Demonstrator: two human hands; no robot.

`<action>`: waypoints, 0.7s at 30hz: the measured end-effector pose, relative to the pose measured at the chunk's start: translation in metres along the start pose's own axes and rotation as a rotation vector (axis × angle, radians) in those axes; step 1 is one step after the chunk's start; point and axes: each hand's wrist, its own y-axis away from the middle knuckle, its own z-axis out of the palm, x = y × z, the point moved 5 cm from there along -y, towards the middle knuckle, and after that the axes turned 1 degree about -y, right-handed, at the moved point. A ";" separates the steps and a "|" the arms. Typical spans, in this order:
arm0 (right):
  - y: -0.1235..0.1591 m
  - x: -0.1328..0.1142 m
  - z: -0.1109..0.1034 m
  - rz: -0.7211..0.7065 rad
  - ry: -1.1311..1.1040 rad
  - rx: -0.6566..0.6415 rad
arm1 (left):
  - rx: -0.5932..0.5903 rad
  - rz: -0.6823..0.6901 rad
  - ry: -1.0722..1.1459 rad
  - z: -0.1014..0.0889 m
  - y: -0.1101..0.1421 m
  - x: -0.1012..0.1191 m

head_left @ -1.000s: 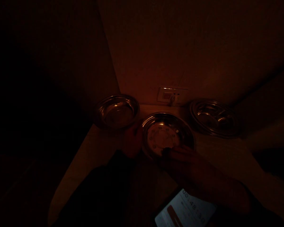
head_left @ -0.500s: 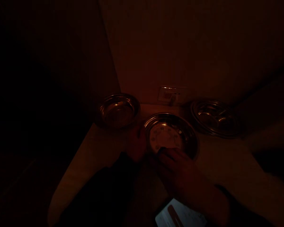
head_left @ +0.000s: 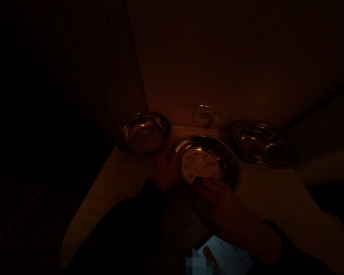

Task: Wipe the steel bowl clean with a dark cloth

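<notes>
The scene is very dark. A round, shiny metal plate (head_left: 201,162) with a raised rim and a ring of marks on its base is in the middle of the table. My left hand (head_left: 165,170) is closed on the plate's left rim, its fingertips hard to see. Over the plate's near edge lies my right hand (head_left: 218,200), fingers bent together around something dark at their tips, too dim to name. The near part of the plate is hidden by this hand.
An empty metal bowl (head_left: 146,138) stands at the back left, and stacked compartment plates (head_left: 260,143) at the back right. A wall socket (head_left: 212,115) is behind. A lit phone screen (head_left: 225,250) shows below my right forearm. The wooden table (head_left: 103,198) ends at the left.
My right hand has shifted left along the plate's near edge, its wrist now lower over the phone. The left hand keeps its place at the left rim. The view shifted slightly.
</notes>
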 end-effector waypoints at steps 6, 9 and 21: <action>0.023 0.005 -0.012 -0.066 0.067 0.025 | -0.014 0.057 0.033 0.002 0.000 -0.002; 0.010 0.000 -0.007 -0.058 0.075 0.013 | -0.004 0.058 0.018 0.003 0.001 0.000; 0.013 -0.002 -0.008 -0.048 0.115 0.023 | -0.015 0.071 0.032 0.002 0.001 0.001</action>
